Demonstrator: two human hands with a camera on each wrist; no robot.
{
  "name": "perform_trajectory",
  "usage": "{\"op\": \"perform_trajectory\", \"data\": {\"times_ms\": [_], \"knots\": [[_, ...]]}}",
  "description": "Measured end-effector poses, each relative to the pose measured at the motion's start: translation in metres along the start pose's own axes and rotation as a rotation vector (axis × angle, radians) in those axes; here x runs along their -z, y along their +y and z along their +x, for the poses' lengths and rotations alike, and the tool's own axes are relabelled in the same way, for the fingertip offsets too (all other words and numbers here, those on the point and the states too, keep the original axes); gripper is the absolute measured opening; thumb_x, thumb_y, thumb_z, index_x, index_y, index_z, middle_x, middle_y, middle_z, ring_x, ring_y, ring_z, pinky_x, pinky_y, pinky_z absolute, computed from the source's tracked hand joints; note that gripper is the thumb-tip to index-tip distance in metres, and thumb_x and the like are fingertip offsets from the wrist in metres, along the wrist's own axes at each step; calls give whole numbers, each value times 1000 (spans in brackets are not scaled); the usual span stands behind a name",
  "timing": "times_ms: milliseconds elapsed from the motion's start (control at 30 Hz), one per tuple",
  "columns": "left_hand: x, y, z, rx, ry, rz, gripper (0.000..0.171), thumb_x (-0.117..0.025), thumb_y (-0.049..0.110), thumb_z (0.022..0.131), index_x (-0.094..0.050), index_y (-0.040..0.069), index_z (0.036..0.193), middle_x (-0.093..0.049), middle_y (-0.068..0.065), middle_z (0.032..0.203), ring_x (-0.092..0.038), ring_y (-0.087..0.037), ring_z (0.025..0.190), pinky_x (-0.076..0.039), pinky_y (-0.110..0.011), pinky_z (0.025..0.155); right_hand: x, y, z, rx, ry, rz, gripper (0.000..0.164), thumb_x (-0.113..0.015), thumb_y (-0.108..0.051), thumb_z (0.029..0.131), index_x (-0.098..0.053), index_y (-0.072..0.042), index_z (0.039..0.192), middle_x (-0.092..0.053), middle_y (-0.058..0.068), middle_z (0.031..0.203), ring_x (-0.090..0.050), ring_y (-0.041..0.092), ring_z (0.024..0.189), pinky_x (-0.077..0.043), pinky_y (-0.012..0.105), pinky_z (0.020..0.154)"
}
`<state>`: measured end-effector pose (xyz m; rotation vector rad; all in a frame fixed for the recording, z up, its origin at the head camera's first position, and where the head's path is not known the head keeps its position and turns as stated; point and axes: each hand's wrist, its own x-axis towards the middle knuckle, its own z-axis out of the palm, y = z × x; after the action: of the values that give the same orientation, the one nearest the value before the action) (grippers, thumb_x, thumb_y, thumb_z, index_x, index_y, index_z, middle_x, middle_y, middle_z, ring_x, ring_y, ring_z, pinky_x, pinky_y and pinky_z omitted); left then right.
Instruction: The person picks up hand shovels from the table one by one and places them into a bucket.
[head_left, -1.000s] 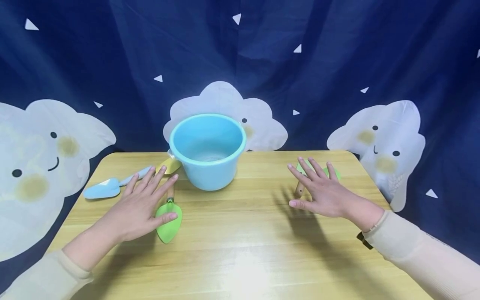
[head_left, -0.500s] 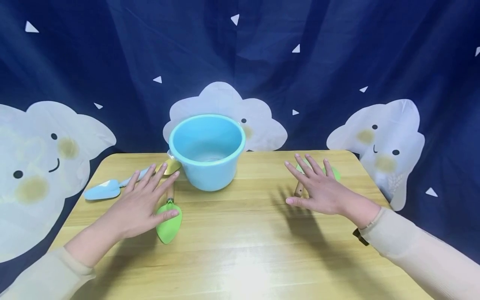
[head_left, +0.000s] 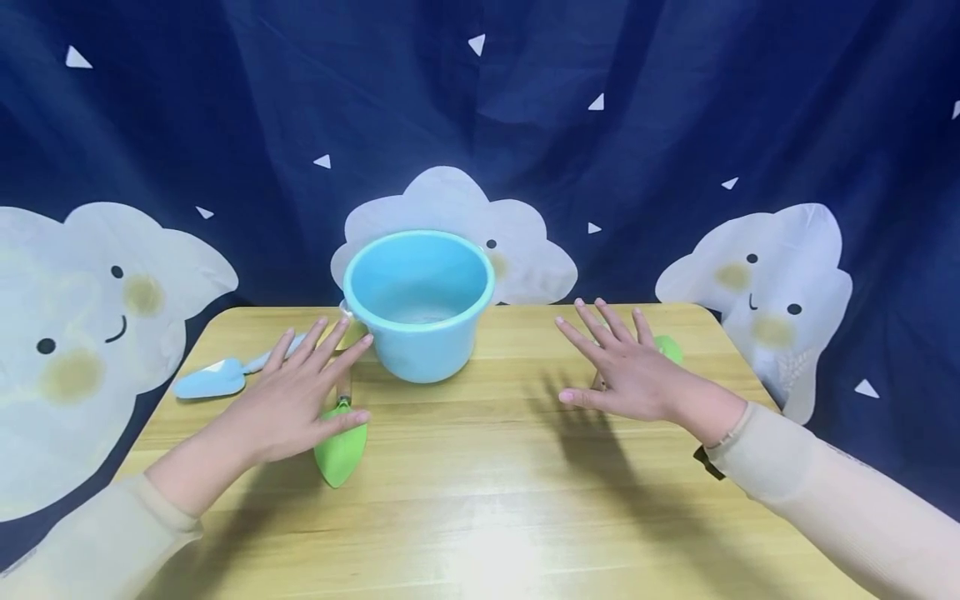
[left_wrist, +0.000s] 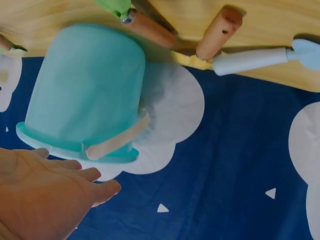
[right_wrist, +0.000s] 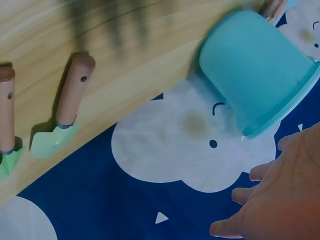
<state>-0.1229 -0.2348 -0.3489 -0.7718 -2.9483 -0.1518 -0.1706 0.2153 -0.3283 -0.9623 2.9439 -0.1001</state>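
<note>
At left on the wooden table (head_left: 480, 467) lies a blue trowel (head_left: 212, 380); left hand (head_left: 288, 408), fingers spread, holding nothing, hovers partly over a green trowel (head_left: 340, 458); a blue bucket (head_left: 431, 348) stands upright near the far edge; right hand (head_left: 633, 377), likewise spread and holding nothing, partly hides two green tools (right_wrist: 76, 92).

To my eye it's a curtained-off tabletop spot, home or studio I can't say: navy curtain (head_left: 540, 92) with smiling clouds (head_left: 450, 200) across the upper frame, wood-grain table (head_left: 465, 450) below
</note>
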Motion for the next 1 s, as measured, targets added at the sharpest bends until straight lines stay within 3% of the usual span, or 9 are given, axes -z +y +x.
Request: {"op": "perform_trajectory", "data": {"times_ms": [400,1000], "knots": [[10,3,19,3,-30,-9,87,-47,69,94,-11,26,162,0,-9,167,6,-30,153,4,-57,118,1,-5,13,11,-21,-25,95,-47,-74,91,-5,-27,162,8,8,167,9,34,152,7,69,112],[14,9,32,-18,-51,-8,87,-42,69,96,-9,23,162,1,-11,167,3,-38,152,6,-60,117,2,-15,33,51,-22,-46,95,-42,-78,90,-3,-29,161,7,7,167,10,33,152,7,66,113]]}}
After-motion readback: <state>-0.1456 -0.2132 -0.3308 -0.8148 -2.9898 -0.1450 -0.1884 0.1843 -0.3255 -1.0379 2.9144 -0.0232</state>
